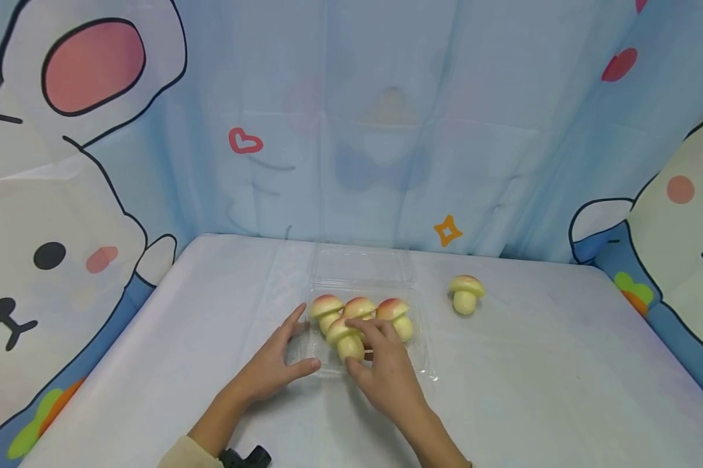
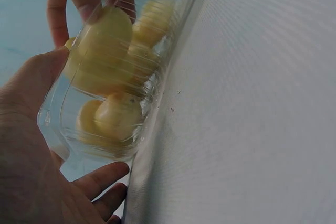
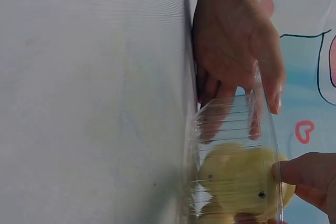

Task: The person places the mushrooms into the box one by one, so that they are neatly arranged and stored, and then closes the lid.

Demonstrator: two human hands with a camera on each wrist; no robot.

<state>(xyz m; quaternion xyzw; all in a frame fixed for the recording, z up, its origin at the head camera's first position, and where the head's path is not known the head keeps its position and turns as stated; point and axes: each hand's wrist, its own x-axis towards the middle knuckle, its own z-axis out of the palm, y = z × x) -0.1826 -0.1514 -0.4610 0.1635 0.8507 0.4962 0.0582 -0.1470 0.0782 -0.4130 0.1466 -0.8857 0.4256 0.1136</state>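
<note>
A clear plastic container (image 1: 419, 361) lies with its lid (image 1: 359, 265) folded back. My right hand (image 1: 388, 377) pinches a toy mushroom (image 1: 349, 344) with a pinkish-yellow cap and pale stem, over the front of the container. Three similar mushrooms (image 1: 393, 309) lie inside behind it. My left hand (image 1: 272, 366) spreads around the container's front left corner, thumb at the front rim and fingers along the left wall. In the left wrist view, the held mushroom (image 2: 105, 45) appears through the clear wall, close to the left thumb.
Another mushroom (image 1: 465, 296) stands on the white-covered table (image 1: 538, 364), right of the container. A blue cartoon-print curtain (image 1: 357, 130) hangs behind the table and along its sides. A black device (image 1: 247, 457) is at the left wrist.
</note>
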